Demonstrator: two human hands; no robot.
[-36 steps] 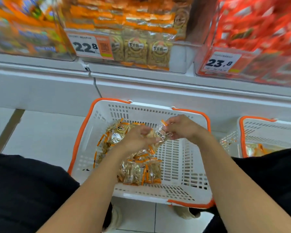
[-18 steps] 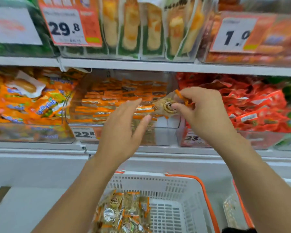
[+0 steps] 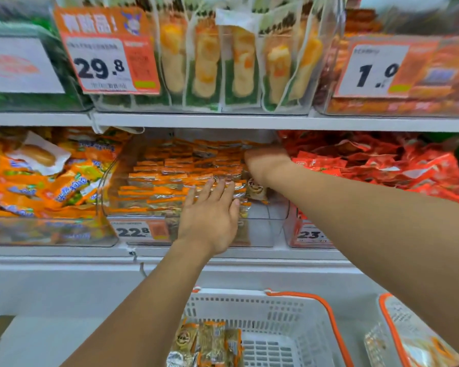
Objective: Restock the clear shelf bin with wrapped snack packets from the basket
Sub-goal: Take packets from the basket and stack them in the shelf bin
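White shelving [image 3: 223,120] carries rows of clear bins with price cards: an orange-and-white tag [image 3: 106,53] on the upper tier reads "29.8", a second upper card [image 3: 374,70] reads "1.0", and on the lower tier a small label [image 3: 134,231] shows "22.8" while its neighbour [image 3: 312,235] shows "23." before the right forearm cuts it off; the smaller print on all of them is too blurred to read. The clear shelf bin [image 3: 263,229] sits in the middle of the lower tier, behind the "22.8" label, stacked with snack packets [image 3: 170,176] in clear film with orange end strips and a brownish filling. Below, the white basket [image 3: 289,311] with an orange rim holds more of the same packets [image 3: 210,340], one bearing a round printed emblem that cannot be read. The left hand [image 3: 210,215] lies flat over the front of the stack, fingers straight and spread, touching the top packets. The right hand [image 3: 265,160] reaches deep into the bin's back right corner, knuckles toward the camera; its fingers are hidden, so whether it holds anything cannot be told. A single packet [image 3: 256,190] with a round emblem lies just below that wrist.
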